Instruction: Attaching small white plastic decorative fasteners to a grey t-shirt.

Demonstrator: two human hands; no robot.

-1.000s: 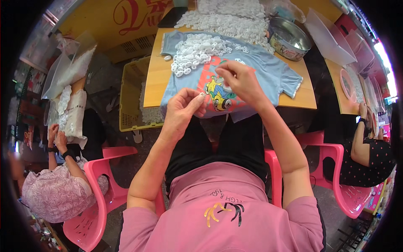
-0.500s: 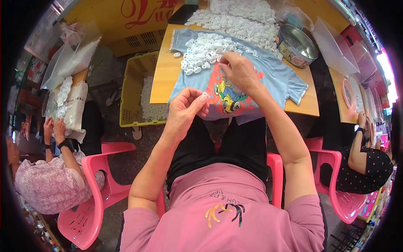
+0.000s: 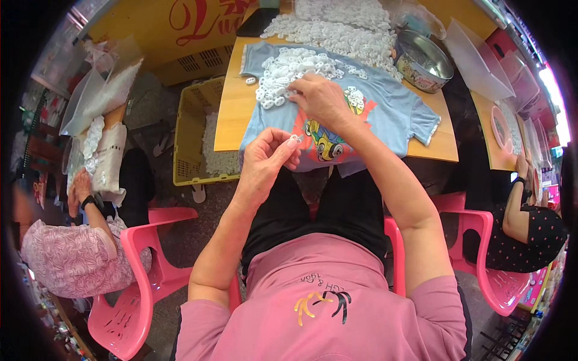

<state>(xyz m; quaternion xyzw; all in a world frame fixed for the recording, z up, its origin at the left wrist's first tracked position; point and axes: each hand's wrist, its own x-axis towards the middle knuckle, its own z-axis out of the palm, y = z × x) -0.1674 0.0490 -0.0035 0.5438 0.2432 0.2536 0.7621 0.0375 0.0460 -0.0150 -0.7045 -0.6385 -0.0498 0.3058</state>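
My left hand (image 3: pixel 270 153) pinches a small white oval plastic piece with holes (image 3: pixel 295 139) between thumb and forefinger, just above the near edge of a light blue T-shirt (image 3: pixel 394 114). Over the shirt reaches my right hand (image 3: pixel 322 99), its fingers drawn together at the near right edge of a pile of similar white plastic pieces (image 3: pixel 283 75). Whatever sits between those fingertips is too small to make out. The shirt lies spread on a wooden table (image 3: pixel 232 114), and its cartoon print (image 3: pixel 328 144) is partly covered by my right forearm.
More white pieces (image 3: pixel 337 33) are heaped at the table's back, beside a round tin (image 3: pixel 424 63) and a dark phone-like slab (image 3: pixel 257 23). On the floor at left stands a yellow crate (image 3: pixel 191 162) with white pieces. People sit on pink chairs (image 3: pixel 141 271) at both sides.
My right hand has shifted left, from over the shirt's print to the edge of the pile. My left hand stays almost in place with its white piece.
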